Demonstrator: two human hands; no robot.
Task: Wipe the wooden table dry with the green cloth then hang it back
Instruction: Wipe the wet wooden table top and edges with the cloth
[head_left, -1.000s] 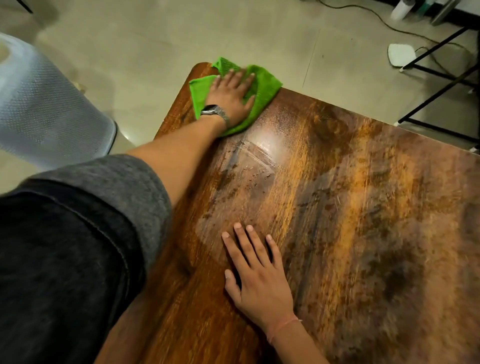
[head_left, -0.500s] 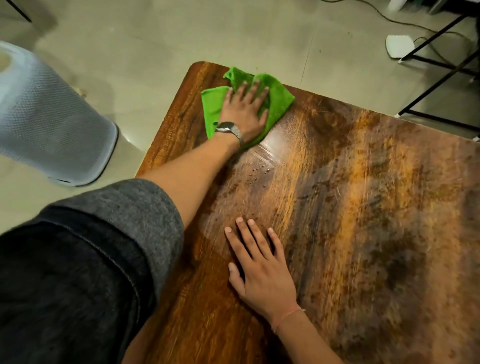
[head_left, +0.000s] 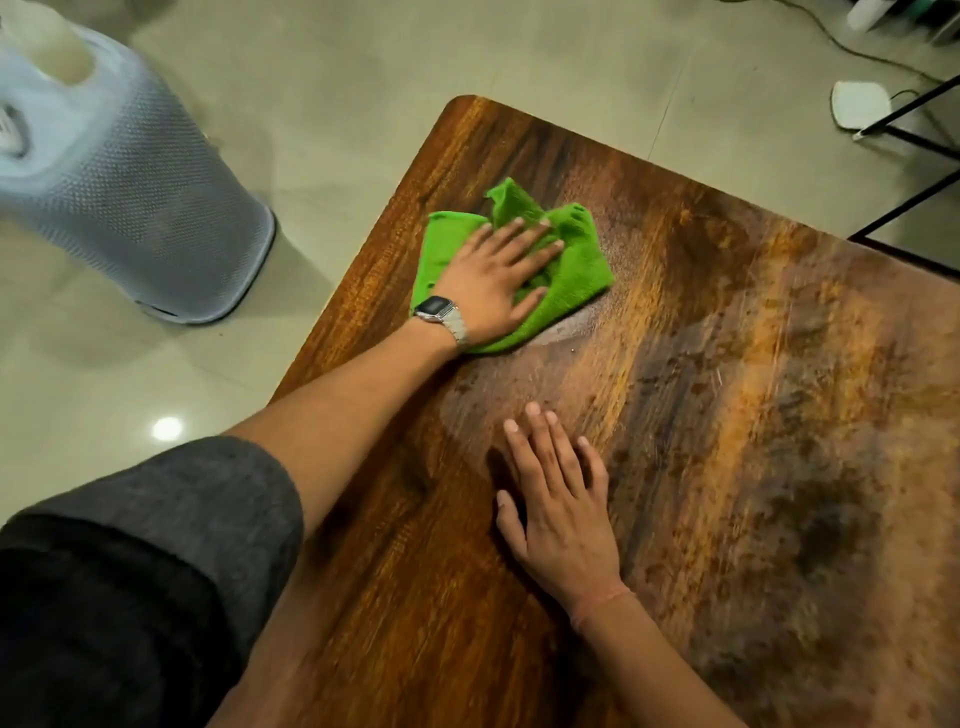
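The wooden table (head_left: 753, 415) fills the right and lower part of the head view, its rounded far-left corner at the top. A crumpled green cloth (head_left: 576, 265) lies on the table near its left edge. My left hand (head_left: 498, 275), with a metal watch on the wrist, presses flat on the cloth, fingers spread over it. A faint wet smear shows on the wood just right of and below the cloth. My right hand (head_left: 561, 499) rests flat on the bare table closer to me, fingers apart, holding nothing.
A grey mesh basket (head_left: 135, 208) stands on the tiled floor left of the table. Black metal frame legs (head_left: 909, 135), a white flat object (head_left: 860, 104) and a cable lie on the floor at the far right.
My left hand has dragged the green cloth from the far corner back toward me along the left edge. The right hand has stayed in place. The view has shifted a little.
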